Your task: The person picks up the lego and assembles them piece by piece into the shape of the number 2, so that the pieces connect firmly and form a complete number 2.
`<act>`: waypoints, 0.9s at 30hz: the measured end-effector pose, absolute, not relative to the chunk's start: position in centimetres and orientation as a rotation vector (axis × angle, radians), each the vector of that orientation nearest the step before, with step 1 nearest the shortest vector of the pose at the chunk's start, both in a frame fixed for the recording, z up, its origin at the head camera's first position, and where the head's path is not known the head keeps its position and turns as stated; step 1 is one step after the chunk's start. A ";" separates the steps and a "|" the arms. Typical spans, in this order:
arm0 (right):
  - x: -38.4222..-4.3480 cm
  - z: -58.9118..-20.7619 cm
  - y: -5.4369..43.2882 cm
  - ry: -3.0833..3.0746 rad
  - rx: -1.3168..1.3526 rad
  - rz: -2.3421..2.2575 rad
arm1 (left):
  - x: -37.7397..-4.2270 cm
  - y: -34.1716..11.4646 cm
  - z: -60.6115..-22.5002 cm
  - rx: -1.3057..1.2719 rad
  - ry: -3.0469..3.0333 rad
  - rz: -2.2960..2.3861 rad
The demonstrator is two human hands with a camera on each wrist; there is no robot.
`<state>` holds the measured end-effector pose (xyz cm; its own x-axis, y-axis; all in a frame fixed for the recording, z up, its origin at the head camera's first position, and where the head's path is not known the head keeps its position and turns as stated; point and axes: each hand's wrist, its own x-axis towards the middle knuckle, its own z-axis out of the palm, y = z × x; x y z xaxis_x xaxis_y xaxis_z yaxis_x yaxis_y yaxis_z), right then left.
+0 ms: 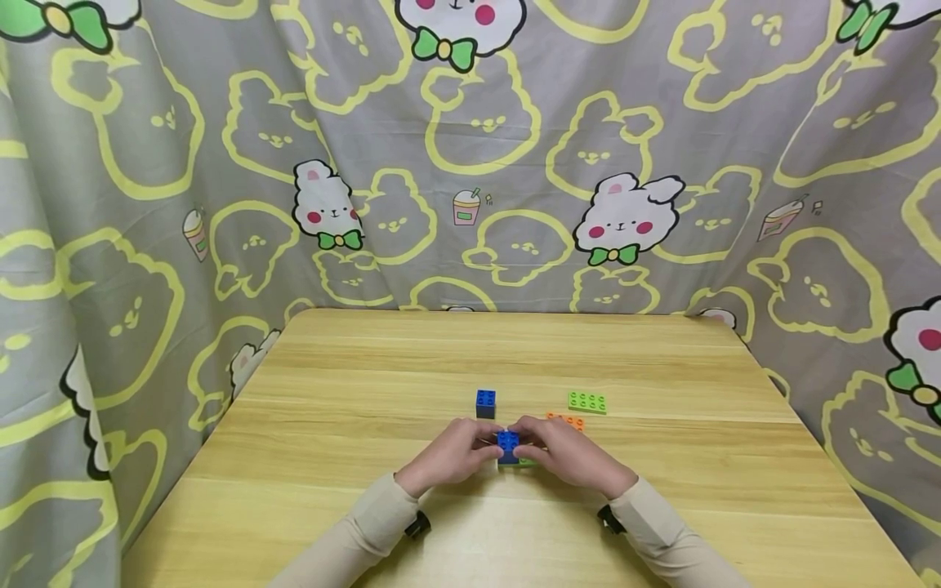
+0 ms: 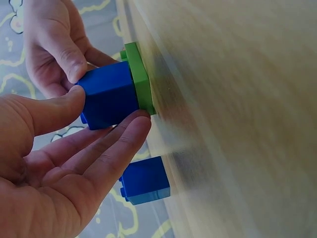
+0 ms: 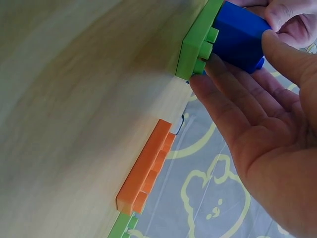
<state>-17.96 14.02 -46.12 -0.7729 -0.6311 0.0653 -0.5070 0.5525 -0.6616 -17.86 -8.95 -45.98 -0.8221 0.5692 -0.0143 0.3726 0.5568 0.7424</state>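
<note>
A tall blue building block [image 1: 508,445] with studs on top sits at one end of a light green studded plate [image 3: 198,42], which lies on the wooden table. From the left, my left hand [image 1: 457,453] pinches the blue block between thumb and fingers. My right hand [image 1: 569,456] holds the same block from the other side, its thumb at the block's near edge and a fingertip close to the green plate's studs. Bare green studs show on the right part of that plate. Farther back stands a second blue block [image 1: 485,403], apart from both hands.
Behind my right hand lies an orange studded plate [image 1: 566,421], partly covered by the hand in the head view. Another green plate [image 1: 587,402] lies just beyond it. A patterned grey curtain [image 1: 515,188] hangs along the back and sides of the table [image 1: 353,367].
</note>
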 end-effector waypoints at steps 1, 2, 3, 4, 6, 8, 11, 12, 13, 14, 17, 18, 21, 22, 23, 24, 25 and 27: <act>-18.0 -46.1 14.0 2.603 -0.967 -1.025 | -17.8 -9.0 -46.0 0.785 2.539 1.125; -18.0 -46.1 14.0 2.599 -0.966 -1.025 | -17.8 -9.0 -46.0 0.785 2.537 1.128; -18.0 -46.1 14.0 2.595 -0.967 -1.027 | -17.8 -8.9 -46.0 0.784 2.534 1.132; -18.0 -46.1 14.0 2.593 -0.964 -1.026 | -17.8 -8.9 -45.9 0.783 2.533 1.134; -18.0 -46.2 14.0 2.590 -0.963 -1.030 | -17.8 -8.9 -45.9 0.781 2.529 1.138; -18.1 -46.2 14.0 2.591 -0.959 -1.030 | -17.8 -8.9 -45.9 0.780 2.527 1.140; -18.1 -46.2 14.0 2.588 -0.950 -1.034 | -17.8 -8.9 -45.9 0.781 2.529 1.138; -18.1 -46.2 14.0 2.587 -0.952 -1.035 | -17.8 -8.9 -45.9 0.783 2.532 1.136; -18.1 -46.3 14.0 2.587 -0.949 -1.035 | -17.8 -8.9 -45.9 0.786 2.533 1.135; -18.1 -46.3 14.0 2.585 -0.946 -1.034 | -17.8 -8.9 -45.9 0.790 2.531 1.136; -18.2 -46.3 14.1 2.580 -0.942 -1.033 | -17.7 -8.9 -45.9 0.795 2.526 1.142; -18.2 -46.3 14.1 2.580 -0.940 -1.032 | -17.7 -8.8 -46.0 0.797 2.523 1.145; -18.2 -46.4 14.2 2.575 -0.929 -1.029 | -17.7 -8.8 -46.0 0.795 2.515 1.155; -18.2 -46.3 14.2 2.575 -0.928 -1.029 | -17.7 -8.8 -46.0 0.793 2.514 1.158; -18.2 -46.3 14.2 2.575 -0.928 -1.029 | -17.6 -8.8 -46.0 0.792 2.512 1.160; -18.2 -46.3 14.3 2.575 -0.929 -1.029 | -17.6 -8.8 -45.9 0.791 2.512 1.160; -18.1 -46.3 14.3 2.573 -0.928 -1.030 | -17.6 -8.8 -45.9 0.789 2.511 1.160; -18.1 -46.2 14.3 2.572 -0.926 -1.031 | -17.6 -8.8 -45.9 0.786 2.512 1.156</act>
<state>-18.12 14.31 -46.19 -0.7774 -0.6283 0.0289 -0.4743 0.5554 -0.6831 -17.65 -8.81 -45.92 -0.8176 0.5756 -0.0145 0.3632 0.5352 0.7627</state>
